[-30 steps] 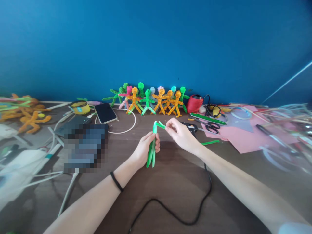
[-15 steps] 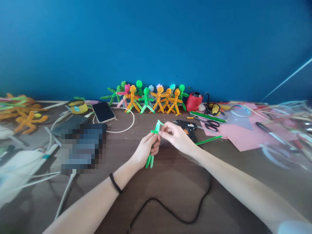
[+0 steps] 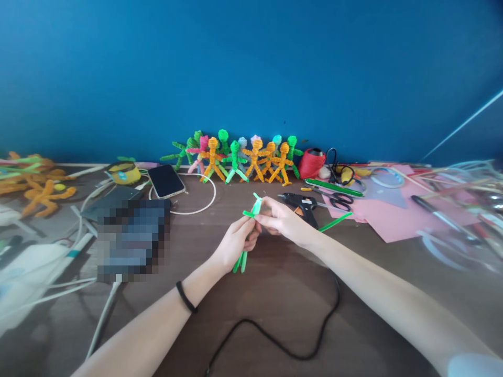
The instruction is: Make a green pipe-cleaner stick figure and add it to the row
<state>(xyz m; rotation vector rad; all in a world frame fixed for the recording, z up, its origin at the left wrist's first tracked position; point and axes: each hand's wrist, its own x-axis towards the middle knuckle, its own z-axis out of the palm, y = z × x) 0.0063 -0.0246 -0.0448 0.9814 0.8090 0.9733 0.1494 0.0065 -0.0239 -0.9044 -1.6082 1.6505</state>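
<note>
My left hand (image 3: 234, 242) is closed around a folded bright green pipe cleaner (image 3: 249, 225) and holds it upright over the brown table; two loose ends stick out below the fist. My right hand (image 3: 283, 221) pinches the free green end near the top, fingertips touching those of the left hand, with a short loop of it wound around the stem. A row of finished pipe-cleaner figures (image 3: 243, 157), orange, green and pink, stands against the blue wall beyond.
A black glue gun (image 3: 301, 201) lies just behind my right hand, its cord (image 3: 275, 343) looping toward me. Scissors (image 3: 338, 199), green sticks (image 3: 334, 187), a red spool (image 3: 312, 163) and pink paper (image 3: 393, 217) lie right. A phone (image 3: 167, 180), cables and orange figures (image 3: 43, 196) lie left.
My right hand has moved in toward the left, bringing the free green end from sticking out sideways to wrapping around the stem. Both hands shifted slightly away from me.
</note>
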